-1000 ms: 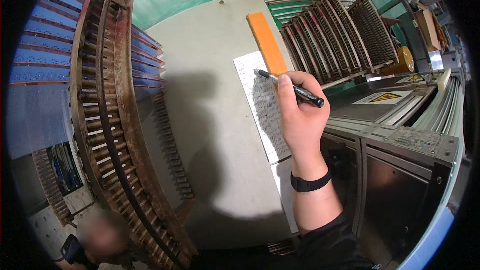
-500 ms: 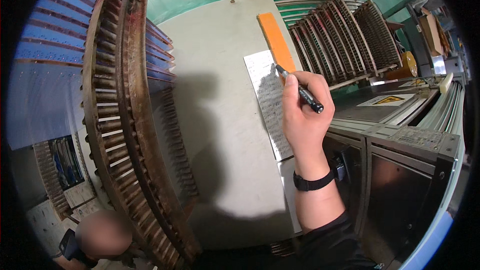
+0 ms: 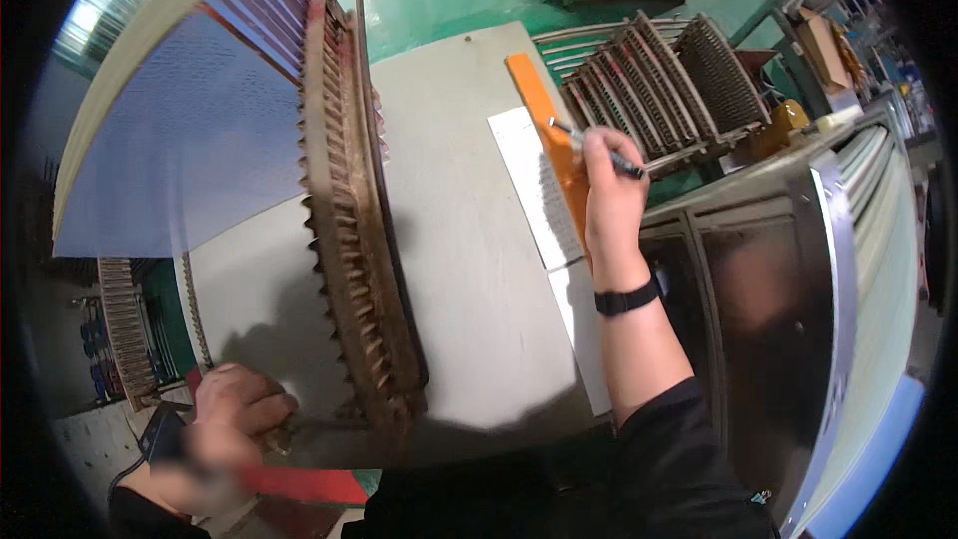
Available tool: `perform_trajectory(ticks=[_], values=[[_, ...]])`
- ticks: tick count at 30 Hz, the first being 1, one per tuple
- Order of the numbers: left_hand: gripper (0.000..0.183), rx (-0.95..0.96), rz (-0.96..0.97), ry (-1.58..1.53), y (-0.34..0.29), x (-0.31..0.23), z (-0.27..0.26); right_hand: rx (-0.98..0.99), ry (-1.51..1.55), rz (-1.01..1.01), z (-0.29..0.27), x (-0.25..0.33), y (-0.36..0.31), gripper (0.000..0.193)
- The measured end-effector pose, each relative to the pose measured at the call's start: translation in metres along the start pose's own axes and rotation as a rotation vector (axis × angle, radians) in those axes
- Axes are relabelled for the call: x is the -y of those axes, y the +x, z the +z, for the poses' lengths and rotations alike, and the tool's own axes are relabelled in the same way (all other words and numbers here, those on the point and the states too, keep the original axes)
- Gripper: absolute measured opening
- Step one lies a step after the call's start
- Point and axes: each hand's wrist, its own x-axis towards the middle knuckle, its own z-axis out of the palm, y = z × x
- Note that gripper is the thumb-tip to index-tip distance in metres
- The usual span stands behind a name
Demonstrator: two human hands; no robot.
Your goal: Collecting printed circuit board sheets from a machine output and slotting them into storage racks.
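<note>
since a moment ago the left hand [image 3: 238, 409] has come into view, gripping the toothed rack [image 3: 354, 230] at the bench's [image 3: 469, 269] near-left edge; right hand [image 3: 611, 195], fingers closed on a black pen [image 3: 597, 147], writes on paper [image 3: 544, 190] near the right edge.

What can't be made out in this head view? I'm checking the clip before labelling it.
- Writing on the white sheet: too small to read.
- Pen tip: whether it touches the paper cannot be told.
- Left hand: blurred, so what it grips at the toothed rack's lower end is unclear.
- Orange strip: its lower end is hidden by the right hand.
</note>
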Motion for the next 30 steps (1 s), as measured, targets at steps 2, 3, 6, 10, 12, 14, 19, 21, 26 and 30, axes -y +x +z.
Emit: perform_trajectory(ticks=[2, 3, 6, 10, 12, 14, 19, 21, 26, 30], values=[[0.032, -0.031, -0.004, 0.073, -0.009, -0.008, 0.001, 0.104, -0.171, -0.165, -0.019, 0.006, -0.032, 0.019], [0.035, -0.053, -0.038, 0.135, -0.018, -0.012, -0.001, 0.222, -0.338, -0.238, -0.024, 0.031, -0.059, 0.022], [0.032, -0.035, -0.022, 0.133, -0.009, -0.017, 0.004, 0.486, -0.898, -0.537, -0.090, 0.068, -0.130, 0.043], [0.029, -0.129, 0.081, 0.114, -0.020, -0.019, 0.010, 0.679, -1.230, -0.472, -0.116, 0.103, -0.185, 0.060], [0.032, -0.258, 0.044, 0.068, -0.027, -0.038, 0.023, 0.639, -1.249, -0.480, -0.127, 0.091, -0.197, 0.059], [0.035, -0.378, 0.010, 0.003, -0.027, -0.056, 0.025, 0.556, -1.272, -0.456, -0.123, 0.105, -0.208, 0.054], [0.039, -0.276, -0.225, -0.246, -0.035, -0.078, 0.000, 0.290, -1.019, -0.408, -0.114, 0.193, -0.257, 0.038], [0.040, -0.254, -0.251, -0.226, -0.042, -0.080, -0.006, 0.211, -1.020, -0.471, -0.131, 0.222, -0.282, 0.035], [0.044, -0.295, -0.270, -0.181, -0.047, -0.081, 0.005, -0.060, -1.104, -0.499, -0.201, 0.289, -0.351, 0.028], [0.044, -0.224, -0.266, -0.198, -0.043, -0.106, 0.017, -0.363, -0.968, -0.470, -0.288, 0.307, -0.392, 0.027]])
